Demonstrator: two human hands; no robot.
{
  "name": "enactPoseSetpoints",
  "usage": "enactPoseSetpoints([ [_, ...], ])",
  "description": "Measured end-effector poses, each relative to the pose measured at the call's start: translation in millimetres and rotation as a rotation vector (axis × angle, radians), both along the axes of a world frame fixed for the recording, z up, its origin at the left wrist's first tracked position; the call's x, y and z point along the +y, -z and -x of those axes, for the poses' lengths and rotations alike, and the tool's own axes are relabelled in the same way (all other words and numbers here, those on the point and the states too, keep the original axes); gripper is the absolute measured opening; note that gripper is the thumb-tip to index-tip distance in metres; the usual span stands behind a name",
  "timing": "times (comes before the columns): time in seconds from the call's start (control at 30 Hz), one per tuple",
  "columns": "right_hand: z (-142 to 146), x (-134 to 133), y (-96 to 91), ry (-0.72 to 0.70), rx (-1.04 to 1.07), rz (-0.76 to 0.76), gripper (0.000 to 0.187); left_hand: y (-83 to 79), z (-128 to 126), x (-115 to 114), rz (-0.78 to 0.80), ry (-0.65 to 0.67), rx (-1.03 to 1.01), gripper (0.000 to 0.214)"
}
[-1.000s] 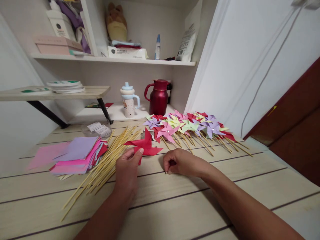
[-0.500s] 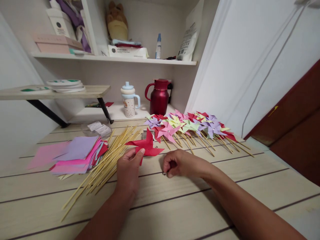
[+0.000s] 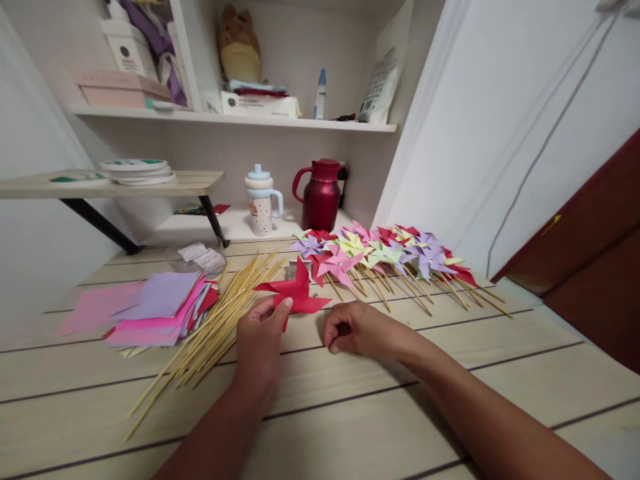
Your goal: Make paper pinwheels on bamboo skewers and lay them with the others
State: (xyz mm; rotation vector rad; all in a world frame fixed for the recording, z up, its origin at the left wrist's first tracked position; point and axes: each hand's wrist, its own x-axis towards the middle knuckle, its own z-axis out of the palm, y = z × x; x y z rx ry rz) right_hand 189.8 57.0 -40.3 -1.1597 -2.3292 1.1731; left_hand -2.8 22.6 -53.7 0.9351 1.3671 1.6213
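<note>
Pinches red paper pinwheel (image 3: 296,293) at frame centre in left hand (image 3: 261,337), holds right hand (image 3: 357,328) narrowly curled over surface (image 3: 325,433), cannot tell if around anything; seems mid-assembly, likely calls next for steadying its centre.

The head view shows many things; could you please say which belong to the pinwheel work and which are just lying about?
Likely in the work:
red paper pinwheel in the left hand
wooden sticks
coloured paper sheets
stick-mounted pinwheels

Probably just lying about:
lidded cup
red thermos jug
plush toy
</note>
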Motion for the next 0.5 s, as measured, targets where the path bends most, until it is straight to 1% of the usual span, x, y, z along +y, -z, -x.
enactPoseSetpoints([
  [0.2, -1.1, 0.1, 0.2, 0.023, 0.016, 0.023, 0.015, -3.4, -1.5, -0.4, -0.010, 0.000, -0.007, 0.024],
  [0.37, 0.0, -0.8, -2.8, 0.015, 0.018, 0.015, 0.012, -6.4, -2.3, -1.5, -0.013, 0.000, -0.011, 0.024],
  [0.5, 0.0, -1.0, -1.7, 0.009, 0.023, 0.022, 0.013, -5.0, -1.9, -0.8, -0.014, -0.002, -0.012, 0.022],
])
